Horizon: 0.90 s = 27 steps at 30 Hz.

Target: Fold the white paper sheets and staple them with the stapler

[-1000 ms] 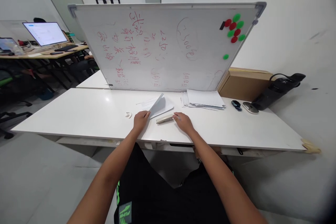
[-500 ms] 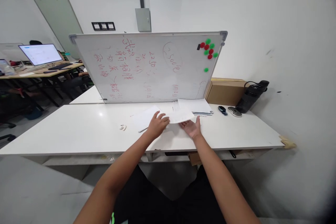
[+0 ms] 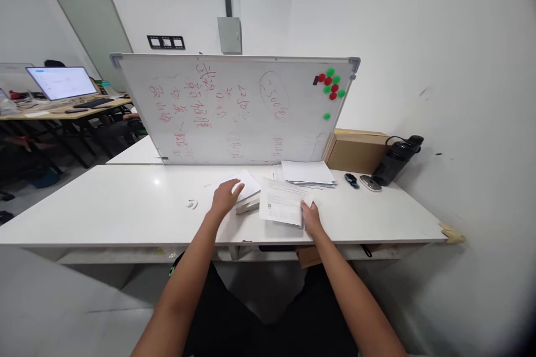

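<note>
My right hand (image 3: 311,218) grips the right edge of some printed paper sheets (image 3: 281,202), thumb on top, tilted above the desk. Over the left part of a blank white paper (image 3: 250,183) is my left hand (image 3: 226,197), its fingers apart and nothing visible in them. Whether it touches that paper, I cannot tell. Between the two hands lies a long, light grey object (image 3: 248,207), perhaps a stapler, partly beside the blank paper. A stack of papers (image 3: 307,172) rests behind the printed sheets. Left of my left hand sits a small white curved item (image 3: 192,204).
A whiteboard (image 3: 251,111) with red writing and round magnets stands along the back of the white desk (image 3: 146,217). At the right are a cardboard box (image 3: 358,150), a black bottle (image 3: 396,160), a mouse (image 3: 371,183) and a dark small device (image 3: 350,179).
My right hand has turned over and closed on the printed sheets, bringing them nearer with the print showing. My left hand has let go of them and moved left. The grey object is uncovered.
</note>
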### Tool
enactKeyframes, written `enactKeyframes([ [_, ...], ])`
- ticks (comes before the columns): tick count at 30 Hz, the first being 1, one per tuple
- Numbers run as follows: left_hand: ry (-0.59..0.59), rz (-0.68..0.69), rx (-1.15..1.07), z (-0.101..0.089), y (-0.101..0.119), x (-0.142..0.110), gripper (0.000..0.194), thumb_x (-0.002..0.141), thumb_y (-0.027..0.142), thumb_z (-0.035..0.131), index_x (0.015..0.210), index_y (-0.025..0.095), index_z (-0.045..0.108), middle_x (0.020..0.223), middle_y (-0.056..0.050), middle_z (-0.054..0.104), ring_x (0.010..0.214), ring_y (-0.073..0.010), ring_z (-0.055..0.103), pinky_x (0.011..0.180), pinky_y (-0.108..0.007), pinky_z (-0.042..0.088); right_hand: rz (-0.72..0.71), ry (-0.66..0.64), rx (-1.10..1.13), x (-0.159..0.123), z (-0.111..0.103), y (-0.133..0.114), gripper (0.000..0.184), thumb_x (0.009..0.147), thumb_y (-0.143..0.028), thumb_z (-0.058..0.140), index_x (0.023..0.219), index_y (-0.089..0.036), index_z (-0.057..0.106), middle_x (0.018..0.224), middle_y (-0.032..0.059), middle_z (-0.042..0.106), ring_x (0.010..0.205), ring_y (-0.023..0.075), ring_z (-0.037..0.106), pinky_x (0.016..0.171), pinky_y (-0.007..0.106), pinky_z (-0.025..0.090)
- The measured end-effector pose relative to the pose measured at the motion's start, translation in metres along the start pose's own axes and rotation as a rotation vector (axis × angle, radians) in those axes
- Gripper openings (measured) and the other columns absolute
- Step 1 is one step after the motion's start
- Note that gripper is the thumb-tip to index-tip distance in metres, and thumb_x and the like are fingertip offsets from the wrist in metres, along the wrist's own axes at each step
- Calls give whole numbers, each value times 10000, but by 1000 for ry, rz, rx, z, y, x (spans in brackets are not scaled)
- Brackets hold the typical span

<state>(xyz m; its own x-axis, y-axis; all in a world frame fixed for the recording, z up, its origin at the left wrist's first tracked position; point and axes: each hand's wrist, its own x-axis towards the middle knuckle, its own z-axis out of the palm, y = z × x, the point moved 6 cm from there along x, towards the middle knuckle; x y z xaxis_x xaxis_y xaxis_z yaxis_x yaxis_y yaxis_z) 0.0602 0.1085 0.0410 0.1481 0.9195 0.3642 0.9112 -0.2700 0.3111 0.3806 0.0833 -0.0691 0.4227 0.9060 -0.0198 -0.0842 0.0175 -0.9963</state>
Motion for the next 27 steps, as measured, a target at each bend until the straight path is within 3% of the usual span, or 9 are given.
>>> enactKeyframes([
  [3, -240, -108, 98, 22, -45, -11, 574, 844, 593, 496, 1297, 241, 523, 1423, -63, 463, 1322, -302, 382, 1053, -422, 330, 1, 7, 79, 1, -4, 2, 377, 711, -373, 627, 1042, -192, 627, 1096, 62, 684, 1051, 235, 620, 957, 383, 463],
  [5, -286, -127, 135, 35, -60, -26, 636, 818, 610, 522, 1346, 261, 468, 1487, -58, 370, 1370, -327, 294, 1071, -472, 284, 9, 13, 147, 1, -5, 3, 374, 691, -369, 650, 1017, -185, 637, 1092, 59, 688, 1049, 238, 620, 962, 385, 461],
  [10, -136, -135, 76, 43, -65, -44, 538, 887, 575, 434, 1326, 270, 497, 1480, -22, 386, 1392, -268, 260, 1105, -427, 226, 39, 13, 228, -2, -6, 4, 356, 689, -354, 675, 1006, -196, 642, 1092, 47, 689, 1033, 230, 628, 967, 382, 462],
  [23, -122, -173, -46, 38, -67, -42, 446, 924, 542, 381, 1233, 295, 587, 1425, 1, 464, 1377, -244, 307, 1096, -398, 254, 73, 46, 223, -1, -12, 9, 385, 674, -362, 704, 1012, -188, 640, 1026, 46, 708, 961, 233, 654, 864, 358, 513],
  [27, -44, -224, -104, 30, -69, -44, 447, 968, 459, 288, 1168, 245, 625, 1289, -28, 597, 1281, -232, 449, 1023, -350, 342, 66, 68, 237, -2, -13, 7, 396, 656, -347, 713, 1007, -182, 635, 1034, 43, 706, 990, 232, 643, 902, 358, 492],
])
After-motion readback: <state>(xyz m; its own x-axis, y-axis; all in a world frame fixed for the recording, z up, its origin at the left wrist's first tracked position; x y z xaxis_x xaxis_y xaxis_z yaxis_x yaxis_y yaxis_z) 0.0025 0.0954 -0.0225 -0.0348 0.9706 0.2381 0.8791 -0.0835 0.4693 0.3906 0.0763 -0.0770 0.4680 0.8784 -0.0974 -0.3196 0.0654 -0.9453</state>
